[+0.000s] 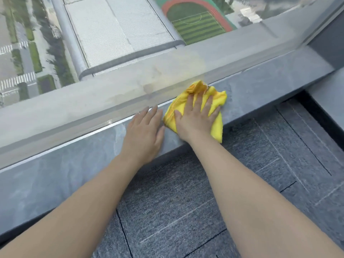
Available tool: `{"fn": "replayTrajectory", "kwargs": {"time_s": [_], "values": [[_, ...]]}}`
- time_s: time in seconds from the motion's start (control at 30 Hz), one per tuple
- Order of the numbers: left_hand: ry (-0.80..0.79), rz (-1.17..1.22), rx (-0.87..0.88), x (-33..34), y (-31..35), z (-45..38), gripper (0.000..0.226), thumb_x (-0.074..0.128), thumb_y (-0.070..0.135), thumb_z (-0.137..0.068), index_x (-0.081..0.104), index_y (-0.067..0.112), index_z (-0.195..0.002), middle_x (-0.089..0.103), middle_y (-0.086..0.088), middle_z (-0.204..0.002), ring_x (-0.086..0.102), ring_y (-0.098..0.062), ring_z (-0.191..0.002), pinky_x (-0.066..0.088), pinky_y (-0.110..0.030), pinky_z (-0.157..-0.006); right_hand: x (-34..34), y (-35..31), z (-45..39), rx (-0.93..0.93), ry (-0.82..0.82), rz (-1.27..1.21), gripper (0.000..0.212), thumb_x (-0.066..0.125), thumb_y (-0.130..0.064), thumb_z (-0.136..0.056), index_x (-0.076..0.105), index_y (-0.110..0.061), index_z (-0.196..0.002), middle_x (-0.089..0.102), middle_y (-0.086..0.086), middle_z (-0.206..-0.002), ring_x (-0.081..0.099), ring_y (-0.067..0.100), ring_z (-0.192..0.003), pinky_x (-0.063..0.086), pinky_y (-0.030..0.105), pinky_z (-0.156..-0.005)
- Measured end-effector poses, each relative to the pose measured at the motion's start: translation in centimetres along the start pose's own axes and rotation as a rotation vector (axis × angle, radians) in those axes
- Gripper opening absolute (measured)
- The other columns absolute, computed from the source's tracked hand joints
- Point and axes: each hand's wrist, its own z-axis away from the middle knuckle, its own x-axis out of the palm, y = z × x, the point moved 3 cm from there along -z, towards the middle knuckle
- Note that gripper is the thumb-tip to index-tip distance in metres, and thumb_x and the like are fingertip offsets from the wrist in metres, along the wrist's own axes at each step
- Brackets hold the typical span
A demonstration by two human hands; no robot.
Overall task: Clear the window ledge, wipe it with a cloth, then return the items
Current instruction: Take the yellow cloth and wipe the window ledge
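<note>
- Presently, the yellow cloth is pressed flat on the grey window ledge, close against the window glass; it is judged to be bunched so that a thick pad meets the stone.
- The right hand is laid on top of the cloth, its fingers spread and released rather than clenched, so pressure is shared across the fabric.
- The left hand is rested bare on the ledge just beside the cloth, fingers extended and grasping nothing, probably as a brace while the body is leaned forward.
- One corner of the cloth is left hanging over the ledge's front edge, above the carpet.
- No items are seen on the visible ledge, so clearing appears done and wiping is judged to be under way; the items' whereabouts cannot be told.
</note>
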Motion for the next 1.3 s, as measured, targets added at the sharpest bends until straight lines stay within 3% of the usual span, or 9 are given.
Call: {"fn": "replayTrajectory", "kwargs": {"time_s": [0.2, 0.3, 0.4, 0.63, 0.73, 0.9, 1.07, 1.17, 1.3], "values": [[0.058, -0.017, -0.095, 1.5, 1.5, 0.0, 0.077, 0.013, 0.047, -0.076, 0.037, 0.004, -0.136, 0.036, -0.019, -0.147, 0.028, -0.035, -0.139, 0.02, -0.045, -0.115, -0.5, 2.8, 0.5, -0.593, 0.01, 0.242, 0.062, 0.02, -0.045, -0.097, -0.002, -0.021, -0.15, -0.007, 0.004, -0.161, -0.01, 0.028, -0.147, -0.008, 0.05, -0.117], [0.061, -0.026, -0.148, 2.2, 3.2, -0.4, 0.081, 0.008, 0.05, -0.074, 0.033, 0.007, -0.138, 0.033, -0.016, -0.149, 0.024, -0.032, -0.142, 0.016, -0.042, -0.116, -1.2, 5.2, 0.1, -0.768, -0.019, 0.295, 0.058, 0.019, -0.043, -0.098, -0.001, -0.026, -0.149, -0.006, 0.0, -0.161, -0.01, 0.023, -0.148, -0.012, 0.044, -0.117], [0.087, -0.032, -0.161, 2.8, 5.2, -1.2, 0.082, 0.007, 0.051, -0.073, 0.032, 0.008, -0.139, 0.031, -0.014, -0.151, 0.022, -0.03, -0.142, 0.016, -0.04, -0.116, -1.7, 7.7, -0.8, -0.753, -0.021, 0.295, 0.057, 0.017, -0.044, -0.098, -0.003, -0.027, -0.149, -0.007, -0.002, -0.161, -0.011, 0.021, -0.148, -0.011, 0.042, -0.118], [0.049, -0.07, -0.193, 5.0, 10.4, -4.2, 0.084, 0.006, 0.05, -0.072, 0.033, 0.006, -0.138, 0.03, -0.016, -0.151, 0.023, -0.032, -0.142, 0.016, -0.04, -0.116, -4.0, 14.9, -4.9, -0.413, 0.016, 0.224, 0.065, 0.017, -0.049, -0.096, -0.006, -0.02, -0.149, -0.013, 0.003, -0.16, -0.011, 0.027, -0.147, -0.007, 0.049, -0.118], [0.026, -0.081, -0.252, 5.3, 11.1, -4.9, 0.069, 0.017, 0.041, -0.08, 0.028, 0.01, -0.141, 0.025, -0.012, -0.154, 0.018, -0.026, -0.144, 0.01, -0.035, -0.116, -4.0, 14.5, -5.5, -0.29, 0.033, 0.132, 0.067, 0.018, -0.049, -0.096, -0.005, -0.017, -0.149, -0.015, 0.005, -0.159, -0.014, 0.031, -0.146, -0.01, 0.052, -0.116], [0.029, -0.058, -0.29, 5.3, 10.6, -4.1, 0.067, 0.019, 0.036, -0.08, 0.028, 0.01, -0.14, 0.025, -0.01, -0.154, 0.018, -0.024, -0.144, 0.009, -0.034, -0.117, -3.5, 11.0, -5.6, -0.104, 0.011, 0.01, 0.068, 0.021, -0.046, -0.096, -0.006, -0.012, -0.149, -0.015, 0.01, -0.159, -0.013, 0.038, -0.145, -0.011, 0.057, -0.114], [0.06, -0.088, -0.315, 5.2, 9.1, -3.3, 0.074, 0.013, 0.047, -0.078, 0.031, 0.008, -0.139, 0.028, -0.012, -0.152, 0.023, -0.027, -0.142, 0.014, -0.037, -0.117, -2.9, 9.4, -4.8, -0.466, 0.074, 0.1, 0.06, 0.02, -0.044, -0.097, 0.002, -0.02, -0.15, -0.003, 0.005, -0.161, -0.009, 0.034, -0.146, -0.009, 0.055, -0.115], [0.044, -0.101, -0.348, 5.5, 9.0, -3.4, 0.068, 0.021, 0.039, -0.08, 0.031, 0.008, -0.139, 0.027, -0.013, -0.153, 0.022, -0.029, -0.142, 0.014, -0.039, -0.117, -3.6, 11.1, -4.9, -0.71, 0.053, 0.194, 0.054, 0.018, -0.043, -0.098, 0.005, -0.03, -0.149, 0.001, -0.003, -0.161, -0.004, 0.026, -0.148, -0.007, 0.049, -0.117], [-0.005, -0.113, -0.32, 6.4, 10.8, -4.9, 0.069, 0.019, 0.04, -0.078, 0.027, 0.012, -0.141, 0.024, -0.008, -0.155, 0.017, -0.028, -0.143, 0.011, -0.038, -0.117, -4.0, 13.9, -5.5, -0.717, 0.022, 0.208, 0.052, 0.015, -0.043, -0.098, 0.002, -0.033, -0.148, -0.002, -0.008, -0.16, -0.006, 0.018, -0.148, -0.011, 0.043, -0.118]]}}
